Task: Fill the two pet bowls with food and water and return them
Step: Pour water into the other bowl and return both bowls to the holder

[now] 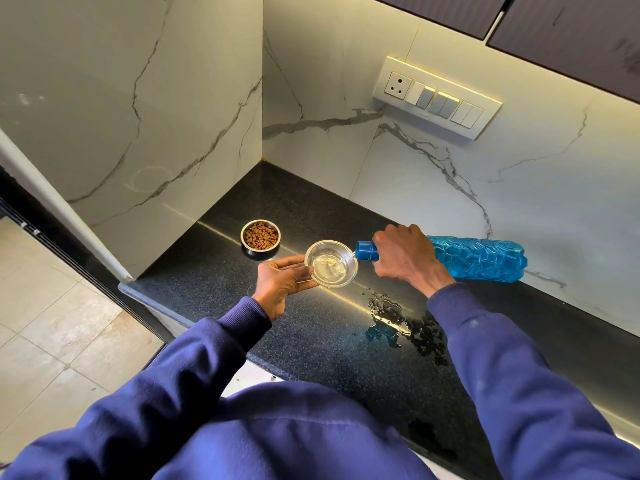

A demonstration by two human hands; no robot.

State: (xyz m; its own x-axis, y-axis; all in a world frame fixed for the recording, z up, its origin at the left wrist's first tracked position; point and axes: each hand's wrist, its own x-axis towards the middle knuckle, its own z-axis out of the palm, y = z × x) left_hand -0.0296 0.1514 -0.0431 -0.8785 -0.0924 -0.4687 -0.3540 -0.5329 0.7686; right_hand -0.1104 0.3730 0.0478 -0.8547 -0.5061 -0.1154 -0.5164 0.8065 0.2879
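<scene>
A steel bowl [260,239] full of brown kibble stands on the black granite counter [311,341] near the corner. Right of it sits a clear glass bowl [330,263] with water in it. My left hand [282,284] holds this bowl by its near left rim, fingers under and beside it. My right hand [405,254] grips the neck of a blue plastic bottle [478,259], tipped almost flat. Its blue mouth is over the bowl's right rim and a thin stream of water runs into the bowl.
Spilled water [391,313] lies in drops and a puddle on the counter near my right forearm. Marble walls close the corner on the left and behind. A switch panel [436,97] is on the back wall. The counter's left edge drops to a tiled floor [52,323].
</scene>
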